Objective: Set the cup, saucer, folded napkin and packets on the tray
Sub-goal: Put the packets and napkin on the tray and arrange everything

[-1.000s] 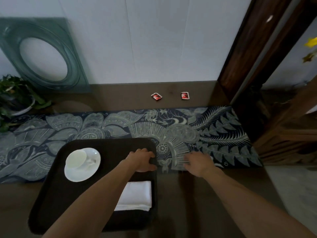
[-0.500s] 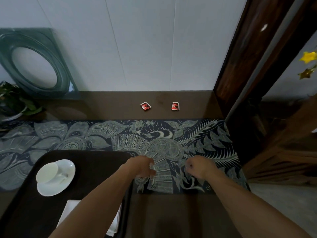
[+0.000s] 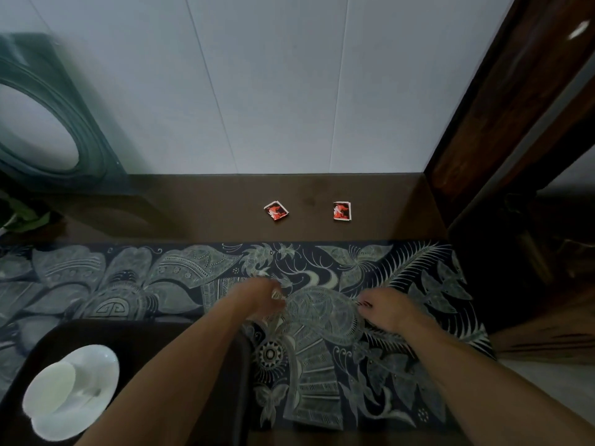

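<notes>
Two red-and-white packets lie on the brown tabletop near the wall: the left packet [image 3: 276, 210] is turned at an angle, the right packet [image 3: 342, 211] lies squarer. Both my hands hover over the patterned runner, well short of the packets. My left hand [image 3: 260, 296] is blurred, its fingers loosely curled, nothing visibly in it. My right hand [image 3: 384, 309] is also loosely curled and holds nothing. A white cup [image 3: 53, 389] lies on its side on a white saucer [image 3: 93, 371] on the dark tray [image 3: 154, 336] at lower left. The napkin is out of view.
A dark blue runner [image 3: 322, 365] with pale leaf and fan patterns covers the table's front half. A green round-holed ornament [image 3: 42, 130] leans on the white wall at left, a plant [image 3: 19, 214] below it. A dark wooden post [image 3: 502, 107] bounds the right side.
Both hands have moved forward off the tray's edge and over the runner, toward the packets. The view has shifted right and forward; the napkin has dropped out of frame.
</notes>
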The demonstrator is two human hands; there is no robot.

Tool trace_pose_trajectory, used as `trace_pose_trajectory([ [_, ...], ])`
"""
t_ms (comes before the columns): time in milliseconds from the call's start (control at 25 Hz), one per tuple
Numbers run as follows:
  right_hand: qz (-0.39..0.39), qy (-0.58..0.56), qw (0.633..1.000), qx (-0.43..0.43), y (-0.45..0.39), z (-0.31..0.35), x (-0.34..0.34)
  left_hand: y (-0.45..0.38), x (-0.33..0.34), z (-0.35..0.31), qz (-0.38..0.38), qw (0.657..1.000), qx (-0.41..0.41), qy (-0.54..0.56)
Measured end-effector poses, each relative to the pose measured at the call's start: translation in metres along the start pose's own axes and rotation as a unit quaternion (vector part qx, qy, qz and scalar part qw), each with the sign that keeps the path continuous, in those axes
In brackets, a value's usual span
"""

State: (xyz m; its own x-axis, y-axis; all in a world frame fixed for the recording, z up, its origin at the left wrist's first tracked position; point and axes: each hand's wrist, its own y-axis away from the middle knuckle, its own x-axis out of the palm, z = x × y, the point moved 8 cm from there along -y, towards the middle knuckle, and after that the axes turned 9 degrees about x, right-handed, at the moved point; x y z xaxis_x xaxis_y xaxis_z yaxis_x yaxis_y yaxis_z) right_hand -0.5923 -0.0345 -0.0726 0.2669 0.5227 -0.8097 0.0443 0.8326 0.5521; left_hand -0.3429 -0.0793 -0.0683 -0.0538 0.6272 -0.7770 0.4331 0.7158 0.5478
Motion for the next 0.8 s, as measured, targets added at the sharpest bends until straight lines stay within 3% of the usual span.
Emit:
trace_pose_trajectory([
  [240,-0.004,-0.012,1.0,0.019,-0.087,0.008,-0.045,-0.071,-0.048,0.05,-0.008,1.0,-0.026,0.008],
  [560,-0.117,0.026,0.993,0.01,-0.192,0.024,-0.124,-0.157,-0.133,0.113,-0.129,0.986,-0.101,-0.007],
  [800,-0.089,0.067,0.994,0.005,-0.244,0.028,-0.121,-0.203,-0.132,0.123,-0.137,0.986,-0.096,-0.001],
])
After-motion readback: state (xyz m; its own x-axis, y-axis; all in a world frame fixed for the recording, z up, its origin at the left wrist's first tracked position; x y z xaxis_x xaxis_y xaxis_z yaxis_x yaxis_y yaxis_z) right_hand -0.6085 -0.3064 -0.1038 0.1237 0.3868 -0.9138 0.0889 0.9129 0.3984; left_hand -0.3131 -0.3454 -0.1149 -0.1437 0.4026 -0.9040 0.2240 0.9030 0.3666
